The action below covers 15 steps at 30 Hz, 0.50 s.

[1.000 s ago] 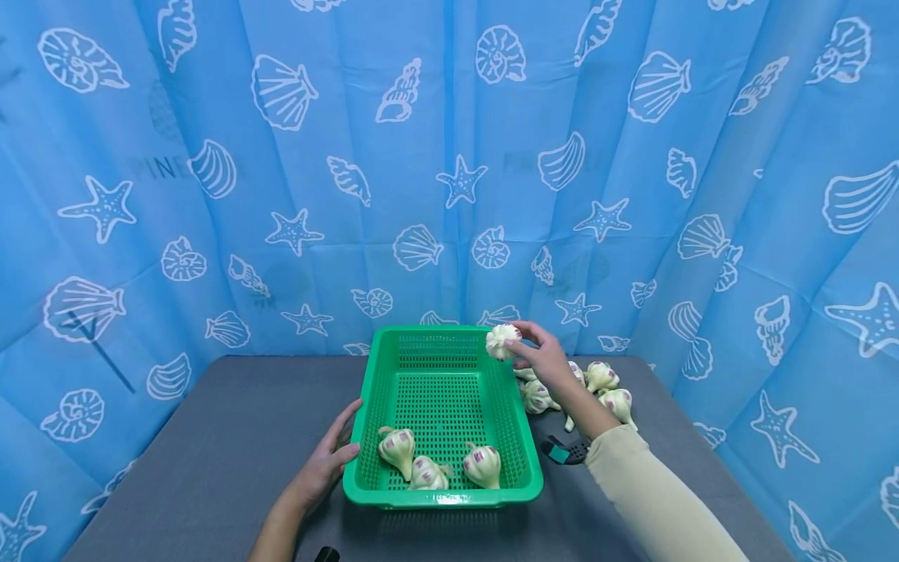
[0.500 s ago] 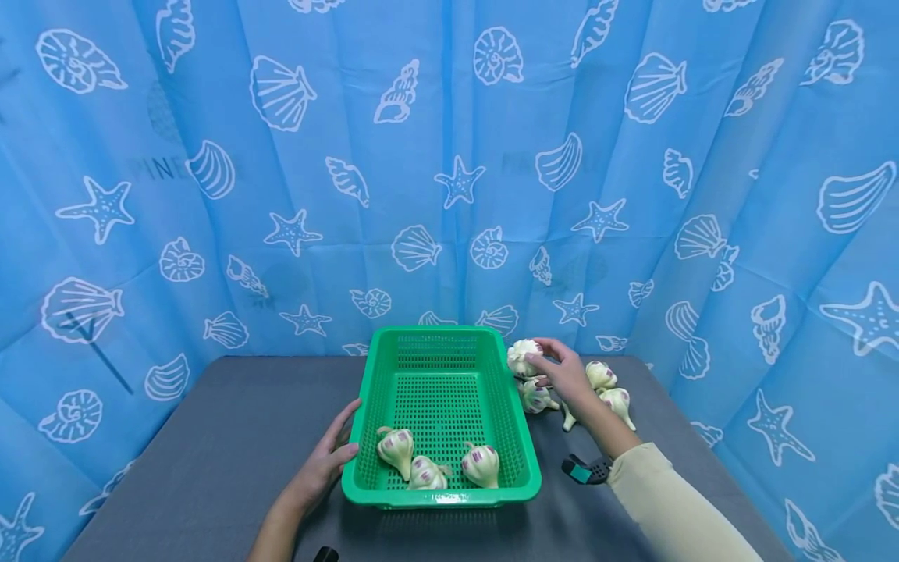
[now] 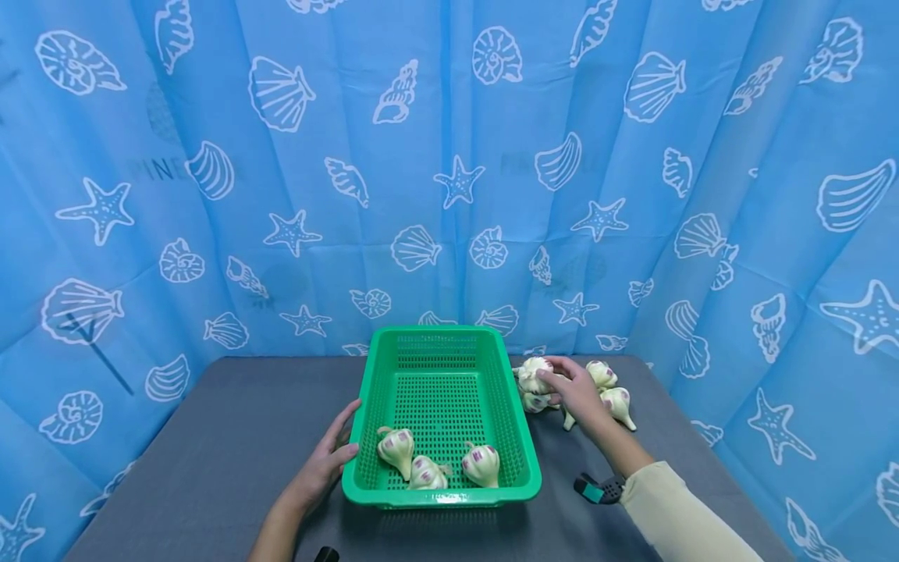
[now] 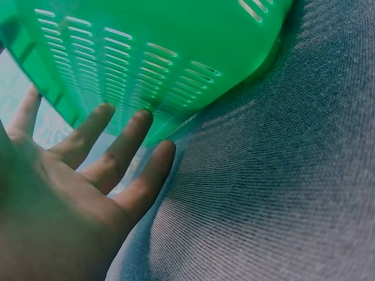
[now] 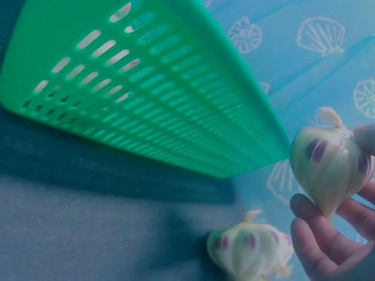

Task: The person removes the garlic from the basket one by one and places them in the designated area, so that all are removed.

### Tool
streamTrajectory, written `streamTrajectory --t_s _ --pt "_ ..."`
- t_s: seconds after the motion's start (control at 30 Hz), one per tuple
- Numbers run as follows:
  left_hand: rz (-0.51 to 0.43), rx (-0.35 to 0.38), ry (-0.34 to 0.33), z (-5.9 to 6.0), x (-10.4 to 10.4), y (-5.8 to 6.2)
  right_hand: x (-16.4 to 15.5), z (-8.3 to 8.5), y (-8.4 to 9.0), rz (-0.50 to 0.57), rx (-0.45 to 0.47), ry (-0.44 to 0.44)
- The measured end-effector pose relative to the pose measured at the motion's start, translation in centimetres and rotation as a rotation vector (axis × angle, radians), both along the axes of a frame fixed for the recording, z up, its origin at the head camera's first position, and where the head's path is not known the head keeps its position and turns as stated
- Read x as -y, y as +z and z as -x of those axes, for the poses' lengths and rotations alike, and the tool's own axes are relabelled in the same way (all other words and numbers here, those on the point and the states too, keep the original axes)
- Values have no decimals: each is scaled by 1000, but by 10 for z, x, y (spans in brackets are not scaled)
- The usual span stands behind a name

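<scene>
A green plastic basket (image 3: 442,497) with slotted walls stands on the grey table, holding three garlic bulbs (image 3: 481,466) near its front. My left hand (image 3: 323,467) rests against the basket's left side, its fingers (image 4: 126,146) extended along the outer wall in the left wrist view. Just beyond the right rim, my right hand (image 3: 577,390) pinches a garlic bulb (image 5: 328,170) between thumb and fingers, root tuft up. Below it in the right wrist view, another garlic bulb (image 5: 249,252) lies on the table beside the basket.
More garlic bulbs (image 3: 618,406) lie to the right of my right hand, partly behind it. A blue curtain (image 3: 456,257) with white shell prints hangs behind and around the table. A small black object (image 3: 326,554) shows at the bottom edge.
My right hand has carried its garlic bulb from over the basket's right rim to the right and down, over the bulbs outside. The left hand and basket have stayed put.
</scene>
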State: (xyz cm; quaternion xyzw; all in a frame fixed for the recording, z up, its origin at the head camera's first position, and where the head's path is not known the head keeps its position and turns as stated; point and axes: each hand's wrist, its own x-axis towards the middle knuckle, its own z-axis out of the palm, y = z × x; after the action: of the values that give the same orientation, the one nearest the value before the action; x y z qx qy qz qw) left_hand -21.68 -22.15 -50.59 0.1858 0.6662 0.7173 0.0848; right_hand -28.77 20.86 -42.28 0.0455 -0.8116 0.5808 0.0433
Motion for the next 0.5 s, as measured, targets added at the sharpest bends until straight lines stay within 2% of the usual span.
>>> streamTrajectory --t_s 0.2,0.5 --pt "13 -1 32 -1 -2 -1 -2 -10 -10 -30 19 -43" --pt "12 -12 28 -1 -1 -2 -4 -20 -29 -80 71 -123"
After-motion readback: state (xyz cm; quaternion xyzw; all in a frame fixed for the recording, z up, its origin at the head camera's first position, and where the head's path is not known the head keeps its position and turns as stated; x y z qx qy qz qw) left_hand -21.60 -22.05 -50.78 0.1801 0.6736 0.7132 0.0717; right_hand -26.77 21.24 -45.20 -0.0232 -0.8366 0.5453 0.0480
